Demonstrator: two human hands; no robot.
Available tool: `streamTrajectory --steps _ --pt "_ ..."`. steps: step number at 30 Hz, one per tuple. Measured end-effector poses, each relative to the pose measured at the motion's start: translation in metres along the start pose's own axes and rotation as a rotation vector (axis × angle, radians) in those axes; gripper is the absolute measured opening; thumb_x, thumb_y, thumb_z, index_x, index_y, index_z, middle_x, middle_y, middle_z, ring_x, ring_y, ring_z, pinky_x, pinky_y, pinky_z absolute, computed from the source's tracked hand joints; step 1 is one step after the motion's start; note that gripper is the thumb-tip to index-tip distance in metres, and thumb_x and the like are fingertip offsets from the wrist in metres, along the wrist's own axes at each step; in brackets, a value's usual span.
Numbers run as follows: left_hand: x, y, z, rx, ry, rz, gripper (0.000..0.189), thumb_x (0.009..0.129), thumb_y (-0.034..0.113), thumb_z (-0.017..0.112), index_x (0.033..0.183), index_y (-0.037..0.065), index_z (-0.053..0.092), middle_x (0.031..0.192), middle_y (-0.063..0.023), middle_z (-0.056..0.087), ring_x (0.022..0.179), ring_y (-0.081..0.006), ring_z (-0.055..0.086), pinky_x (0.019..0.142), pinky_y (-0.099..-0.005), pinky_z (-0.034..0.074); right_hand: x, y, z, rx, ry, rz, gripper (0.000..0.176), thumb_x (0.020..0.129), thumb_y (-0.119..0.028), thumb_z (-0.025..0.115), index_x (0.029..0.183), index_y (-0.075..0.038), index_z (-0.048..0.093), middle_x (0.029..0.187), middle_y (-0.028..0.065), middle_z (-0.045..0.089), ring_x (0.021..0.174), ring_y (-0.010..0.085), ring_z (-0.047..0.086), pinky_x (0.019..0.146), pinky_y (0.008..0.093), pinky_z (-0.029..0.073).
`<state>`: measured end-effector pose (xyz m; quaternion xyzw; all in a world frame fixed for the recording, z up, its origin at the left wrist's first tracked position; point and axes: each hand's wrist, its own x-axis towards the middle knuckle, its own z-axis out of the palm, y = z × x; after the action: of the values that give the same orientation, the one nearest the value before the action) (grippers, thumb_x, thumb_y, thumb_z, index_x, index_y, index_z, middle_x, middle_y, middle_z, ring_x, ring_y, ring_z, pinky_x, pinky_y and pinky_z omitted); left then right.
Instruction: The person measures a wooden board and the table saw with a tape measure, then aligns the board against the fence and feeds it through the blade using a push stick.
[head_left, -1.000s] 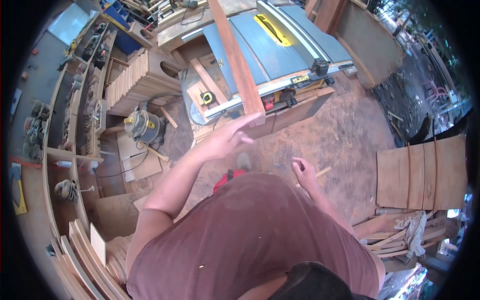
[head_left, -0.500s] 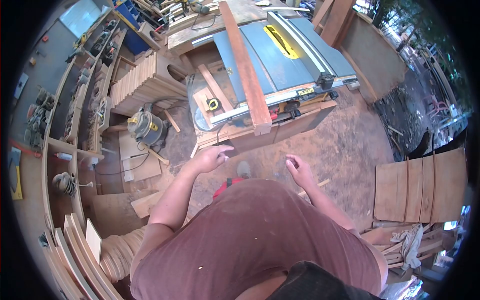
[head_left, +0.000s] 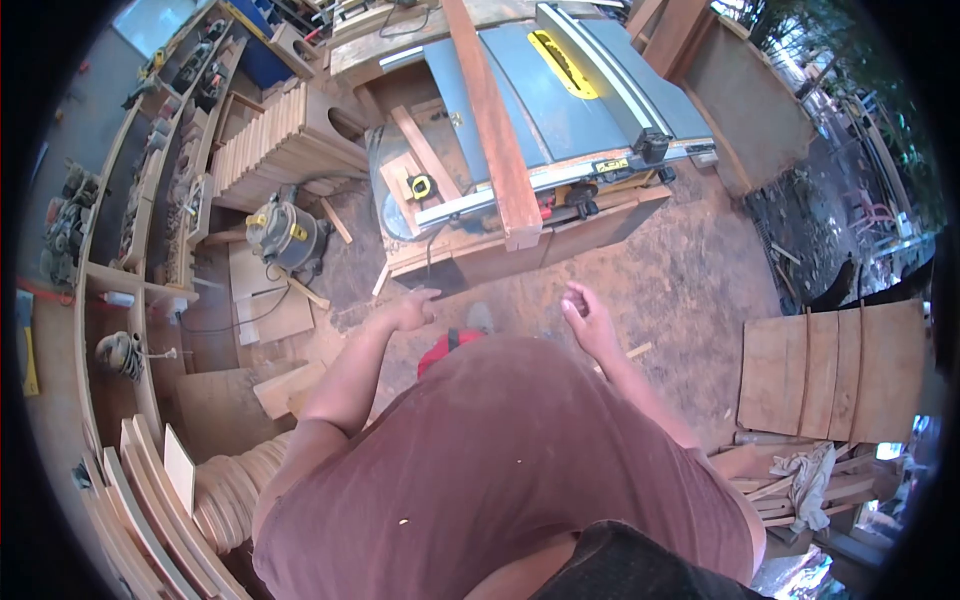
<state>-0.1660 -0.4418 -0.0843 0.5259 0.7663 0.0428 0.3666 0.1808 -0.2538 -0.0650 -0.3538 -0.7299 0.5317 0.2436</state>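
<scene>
My left hand [head_left: 413, 308] hangs in the air over the floor, holding nothing, its fingers apart and pointing right. Raised a little higher, my right hand [head_left: 586, 316] is also without any object, its fingers partly curled and apart. Both are on the near side of a table saw [head_left: 560, 110] with a blue-grey top. A long reddish-brown timber beam [head_left: 490, 130] lies across the saw, its end sticking out over the front edge. A yellow tape measure [head_left: 420, 187] rests on light boards left of the saw. Neither hand touches these things.
A shop vacuum [head_left: 287, 236] stands on the floor to the left, near stacked wooden pieces [head_left: 265, 145]. Shelves [head_left: 150, 190] with tools line the left side. Wooden panels [head_left: 830, 372] are at the right, and curved boards [head_left: 150, 500] lean at the lower left.
My left hand has moved slightly left and is lower against the body. My right hand has shifted slightly up and turned more upright. The whole view has shifted a little.
</scene>
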Motion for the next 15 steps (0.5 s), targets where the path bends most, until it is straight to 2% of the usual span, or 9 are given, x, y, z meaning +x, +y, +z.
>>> streamTrajectory --steps 2,3,4,6,7,9,12,15 --pt "0.003 -0.007 0.005 -0.028 -0.016 0.068 0.065 0.08 0.023 0.066 0.141 0.007 0.047 0.141 -0.0259 0.047 0.131 -0.0369 0.045 0.109 -0.0397 0.038 0.014 -0.015 0.003 -0.073 0.044 -0.072 0.048 0.088 -0.019 0.069 0.131 -0.005 0.052 0.108 0.0131 0.064 0.101 0.0249 0.063 0.088 0.0351 0.049" --pt "-0.004 0.005 -0.003 -0.016 -0.007 0.027 0.061 0.081 0.023 0.066 0.137 0.003 0.05 0.139 -0.0225 0.05 0.13 -0.0352 0.047 0.108 -0.0396 0.039 0.021 -0.024 0.005 -0.063 0.043 -0.098 0.055 0.085 -0.02 0.072 0.134 -0.005 0.049 0.116 0.0152 0.061 0.109 0.0277 0.06 0.091 0.0365 0.047" --pt "-0.003 0.001 0.0 -0.03 -0.023 0.018 0.061 0.081 0.023 0.066 0.137 0.003 0.05 0.139 -0.0225 0.05 0.13 -0.0352 0.047 0.108 -0.0396 0.039 0.029 -0.034 0.008 -0.053 0.043 -0.123 0.062 0.083 -0.02 0.074 0.137 -0.005 0.046 0.125 0.0174 0.057 0.116 0.0304 0.056 0.095 0.0379 0.046" --pt "0.004 -0.01 0.004 -0.058 -0.033 0.022 0.064 0.084 0.029 0.064 0.143 0.011 0.045 0.138 -0.0216 0.052 0.13 -0.0356 0.047 0.109 -0.04 0.037 0.049 -0.054 0.016 -0.063 0.037 -0.163 0.076 0.079 -0.022 0.079 0.141 -0.002 0.039 0.139 0.0194 0.046 0.127 0.0317 0.048 0.102 0.0389 0.042" --pt "0.003 -0.008 0.002 -0.077 -0.024 0.017 0.064 0.084 0.029 0.063 0.143 0.011 0.045 0.136 -0.0219 0.054 0.129 -0.0353 0.048 0.108 -0.0394 0.038 0.058 -0.061 0.021 -0.068 0.027 -0.147 0.076 0.079 -0.022 0.079 0.141 -0.002 0.039 0.139 0.0194 0.046 0.127 0.0317 0.048 0.102 0.0389 0.042" --pt "0.007 -0.015 0.007 -0.098 -0.041 0.001 0.064 0.084 0.029 0.063 0.143 0.011 0.045 0.135 -0.0219 0.054 0.128 -0.0351 0.049 0.107 -0.0397 0.039 0.078 -0.074 0.033 -0.15 0.1 -0.27 0.092 0.073 -0.025 0.084 0.144 0.0 0.032 0.146 0.0212 0.039 0.134 0.0335 0.041 0.109 0.0404 0.036" --pt "0.008 -0.009 -0.01 -0.159 -0.102 -0.035 0.064 0.085 0.029 0.063 0.143 0.011 0.044 0.136 -0.0218 0.053 0.128 -0.0351 0.049 0.106 -0.0397 0.04 0.103 -0.092 0.049 -0.258 0.125 -0.292 0.101 0.069 -0.022 0.086 0.149 -0.005 0.027 0.146 0.0207 0.039 0.133 0.0315 0.043 0.108 0.0408 0.038" --pt "0.013 -0.008 -0.026 -0.223 -0.122 -0.029 0.062 0.088 0.028 0.062 0.144 0.011 0.043 0.138 -0.021 0.051 0.128 -0.0346 0.05 0.106 -0.0394 0.04 0.114 -0.1 0.062 -0.273 0.161 -0.258 0.102 0.066 -0.025 0.088 0.146 -0.003 0.03 0.144 0.0218 0.042 0.133 0.0341 0.044 0.108 0.0401 0.038"
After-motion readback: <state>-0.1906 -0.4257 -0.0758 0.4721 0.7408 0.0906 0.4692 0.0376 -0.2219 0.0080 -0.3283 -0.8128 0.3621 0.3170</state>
